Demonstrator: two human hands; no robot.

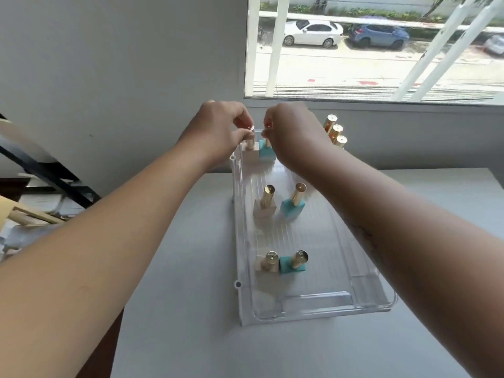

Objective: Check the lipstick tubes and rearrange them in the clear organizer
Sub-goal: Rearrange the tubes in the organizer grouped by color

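Observation:
A long clear organizer (321, 309) lies lengthwise on the white table. Three pairs of gold-capped tubes stand in it, each pair one white-based and one teal-based. The near pair (282, 261) leans slightly, and the middle pair (278, 205) stands upright. At the far end, my left hand (218, 129) pinches the gold cap of the white-based tube (251, 152). Beside it, my right hand (291, 132) pinches the cap of the teal-based tube (266, 151). Three gold hexagonal lipstick tubes (335, 130) stand behind my right hand, partly hidden by it.
The white table (177, 309) meets a grey wall at the back, with a window (381, 47) above to the right. Left of the table are a black stair rail (46, 170) and wooden pieces lower down.

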